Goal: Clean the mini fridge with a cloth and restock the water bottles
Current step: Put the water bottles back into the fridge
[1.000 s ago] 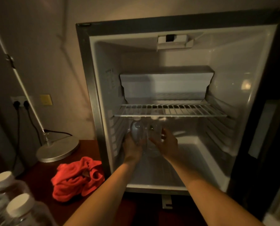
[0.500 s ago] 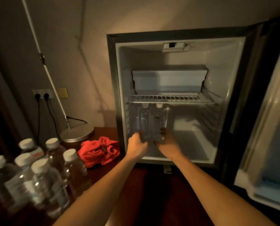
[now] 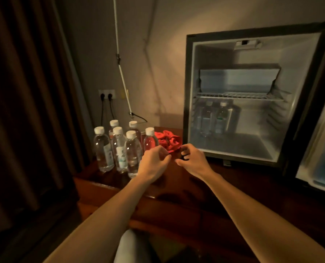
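Standing upright: two bottles (image 3: 213,118) in fridge (image 3: 256,95), six bottles (image 3: 120,147) outside.

We read hotel room: mini fridge (image 3: 239,95) on dark wood counter (image 3: 176,186), complimentary-style water bottles (image 3: 120,149), heavy curtain (image 3: 25,92), wall sockets (image 3: 106,94).

Both bare forearms extend forward, converging in front of the mini fridge (image 3: 241,95), to the left of its lower left corner. Left hand (image 3: 154,164): fingers loosely curled, holding nothing. Right hand (image 3: 193,160): fingers curled, apparently empty, though dim lighting obscures this. The hands are near each other, not touching.
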Tool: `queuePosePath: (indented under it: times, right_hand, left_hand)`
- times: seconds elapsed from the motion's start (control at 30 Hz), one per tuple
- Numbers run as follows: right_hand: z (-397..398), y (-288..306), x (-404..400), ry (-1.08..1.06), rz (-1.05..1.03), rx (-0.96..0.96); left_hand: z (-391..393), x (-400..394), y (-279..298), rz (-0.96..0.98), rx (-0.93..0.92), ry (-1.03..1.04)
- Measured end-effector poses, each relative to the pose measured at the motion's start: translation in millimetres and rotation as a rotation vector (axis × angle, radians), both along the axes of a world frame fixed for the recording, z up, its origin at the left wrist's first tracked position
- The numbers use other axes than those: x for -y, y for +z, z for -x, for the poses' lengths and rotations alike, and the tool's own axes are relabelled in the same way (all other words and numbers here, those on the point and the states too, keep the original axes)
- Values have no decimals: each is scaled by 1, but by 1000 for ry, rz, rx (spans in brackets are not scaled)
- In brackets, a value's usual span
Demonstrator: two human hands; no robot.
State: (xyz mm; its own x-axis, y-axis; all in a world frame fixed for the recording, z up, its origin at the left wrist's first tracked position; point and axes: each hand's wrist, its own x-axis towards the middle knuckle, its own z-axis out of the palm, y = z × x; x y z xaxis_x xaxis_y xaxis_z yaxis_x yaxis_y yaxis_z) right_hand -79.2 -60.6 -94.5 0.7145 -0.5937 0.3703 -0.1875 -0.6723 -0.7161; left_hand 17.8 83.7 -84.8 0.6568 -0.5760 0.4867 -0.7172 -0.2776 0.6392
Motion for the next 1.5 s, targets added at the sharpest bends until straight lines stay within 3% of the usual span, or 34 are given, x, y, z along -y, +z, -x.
queuePosePath:
  times: [0.23, 0.37, 0.7, 0.87, 1.2, 1.5]
  right_hand:
    - [-40, -3, -45, 49, -13, 51]
    - [-61, -4, -50, 52, -12, 44]
    - [-92, -12, -44, 77, -103, 128]
    - [-97, -10, -34, 27, -107, 137]
    - [-26, 5, 20, -83, 32, 186]
    - [30, 29, 91, -269, 38, 205]
  left_hand:
    - [-22, -71, -8, -34, 214, 391]
    - [-36, -72, -15, -65, 133, 462]
    - [-52, -45, -26, -66, -35, 443]
    - [-57, -31, -25, 41, -122, 404]
    - [-27, 8, -16, 132, -52, 272]
    - [12, 92, 13, 199, -101, 91]
